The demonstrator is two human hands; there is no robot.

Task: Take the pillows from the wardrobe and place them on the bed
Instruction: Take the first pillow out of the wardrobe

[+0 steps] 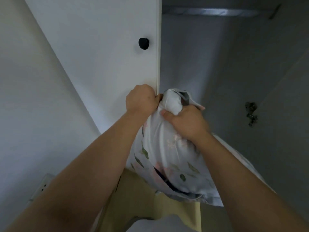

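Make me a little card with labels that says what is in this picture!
pillow: flowery, held up at its top end
left hand: grips the pillow, next to the door edge
right hand: grips the pillow's bunched top
wardrobe: open, dark inside
rail: across the wardrobe's top
door: white
knob: black, on the door
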